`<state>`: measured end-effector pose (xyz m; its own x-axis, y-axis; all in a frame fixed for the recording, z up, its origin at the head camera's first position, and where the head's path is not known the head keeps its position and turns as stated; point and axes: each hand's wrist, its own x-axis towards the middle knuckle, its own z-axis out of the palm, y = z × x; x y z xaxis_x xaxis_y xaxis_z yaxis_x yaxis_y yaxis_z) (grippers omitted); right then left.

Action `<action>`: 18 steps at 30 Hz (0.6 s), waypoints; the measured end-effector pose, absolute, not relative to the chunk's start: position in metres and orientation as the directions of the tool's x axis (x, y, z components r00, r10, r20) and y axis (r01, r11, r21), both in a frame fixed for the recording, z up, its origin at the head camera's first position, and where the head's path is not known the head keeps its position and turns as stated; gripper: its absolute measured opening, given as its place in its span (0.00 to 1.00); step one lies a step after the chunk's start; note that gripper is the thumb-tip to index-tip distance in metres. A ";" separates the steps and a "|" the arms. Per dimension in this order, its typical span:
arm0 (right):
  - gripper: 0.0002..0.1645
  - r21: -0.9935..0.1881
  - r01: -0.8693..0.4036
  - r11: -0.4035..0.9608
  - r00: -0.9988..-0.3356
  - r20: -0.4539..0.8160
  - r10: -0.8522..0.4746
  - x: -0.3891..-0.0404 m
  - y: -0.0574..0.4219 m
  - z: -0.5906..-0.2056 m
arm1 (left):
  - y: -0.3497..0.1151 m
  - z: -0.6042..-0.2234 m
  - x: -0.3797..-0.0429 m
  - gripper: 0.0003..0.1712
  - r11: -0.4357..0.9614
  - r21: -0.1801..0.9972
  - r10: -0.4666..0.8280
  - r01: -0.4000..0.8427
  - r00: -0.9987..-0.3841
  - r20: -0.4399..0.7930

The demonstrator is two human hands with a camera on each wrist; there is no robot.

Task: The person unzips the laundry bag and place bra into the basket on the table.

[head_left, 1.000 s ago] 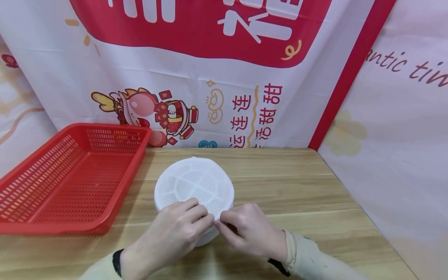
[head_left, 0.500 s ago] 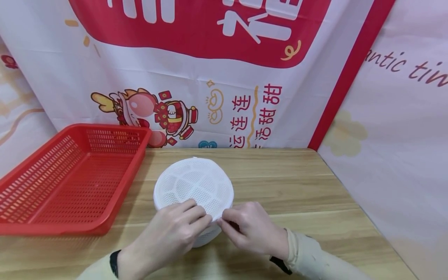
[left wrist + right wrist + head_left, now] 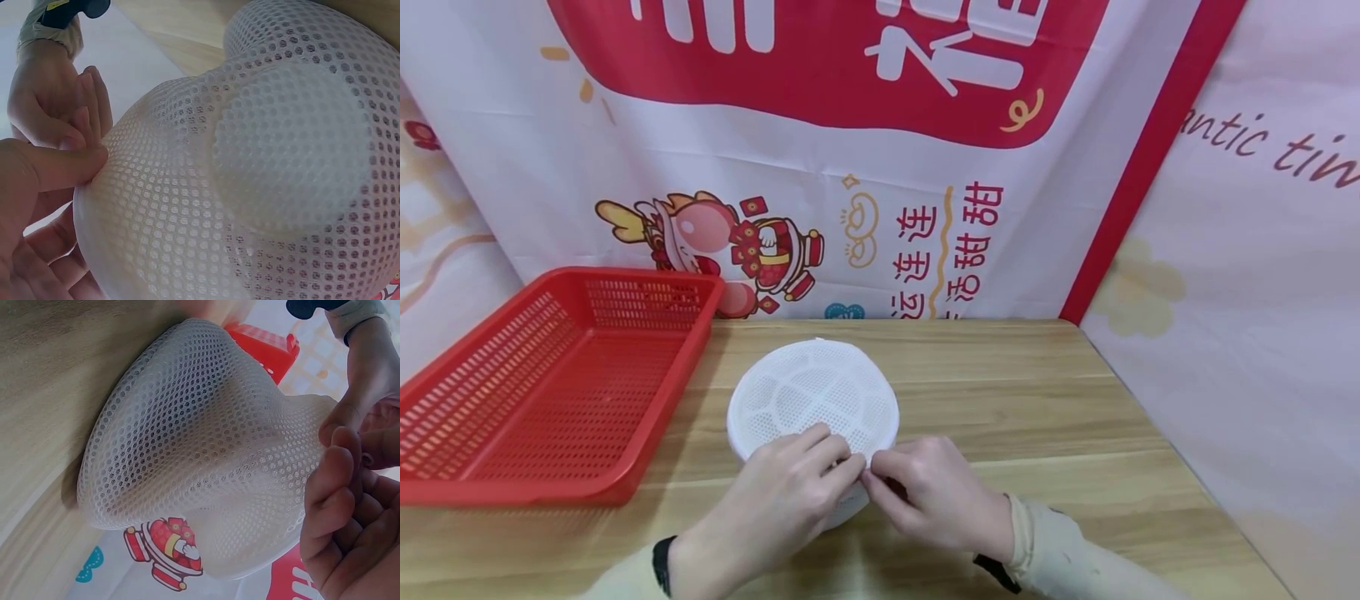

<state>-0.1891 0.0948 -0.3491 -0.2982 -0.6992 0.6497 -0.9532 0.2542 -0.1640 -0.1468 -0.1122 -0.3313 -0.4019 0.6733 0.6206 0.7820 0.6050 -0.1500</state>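
A white mesh laundry bag, round-topped with a pale rim, stands on the table between both hands. The left hand pinches the near right part of its rim between thumb and fingers; in the left wrist view the thumb presses on the mesh. Right beside it, the right hand pinches the same edge with thumb and forefinger. A small whitish loop, perhaps a zipper pull, shows at those fingertips in the right wrist view. A paler round patch shows on the bag. The hands hide part of the rim.
To the left a red perforated plastic basket stands on the wooden table, near the bag. A printed cloth hangs behind the table's back edge. White printed sheeting borders the right side.
The hands drew slightly apart from the left fingers' side, then the left fingertips shifted a little right, back against the right ones. The bag's top moved slightly left. Both grips stay.
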 end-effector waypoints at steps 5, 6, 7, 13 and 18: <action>0.22 -0.150 -0.956 0.252 -0.288 0.637 -0.715 -0.189 0.096 -0.349 | -0.115 -0.332 -0.147 0.14 0.585 -0.163 0.684 0.794 -0.376 0.625; 0.22 -0.149 -0.957 0.251 -0.287 0.633 -0.719 -0.189 0.097 -0.349 | -0.115 -0.332 -0.147 0.19 0.584 -0.169 0.685 0.794 -0.371 0.627; 0.23 -0.148 -0.957 0.251 -0.286 0.631 -0.721 -0.189 0.097 -0.349 | -0.116 -0.333 -0.147 0.23 0.582 -0.176 0.686 0.794 -0.363 0.630; 0.23 -0.152 -0.955 0.256 -0.293 0.624 -0.724 -0.191 0.099 -0.348 | -0.119 -0.333 -0.148 0.25 0.570 -0.179 0.692 0.802 -0.351 0.630; 0.22 -0.149 -0.951 0.270 -0.302 0.625 -0.720 -0.192 0.102 -0.348 | -0.120 -0.333 -0.147 0.09 0.564 -0.169 0.696 0.809 -0.355 0.625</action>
<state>-0.1924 0.1015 -0.3482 -0.3020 -0.7203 0.6245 -0.9513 0.2699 -0.1487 -0.1474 -0.1203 -0.3327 -0.3547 0.6958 0.6245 0.8087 0.5636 -0.1686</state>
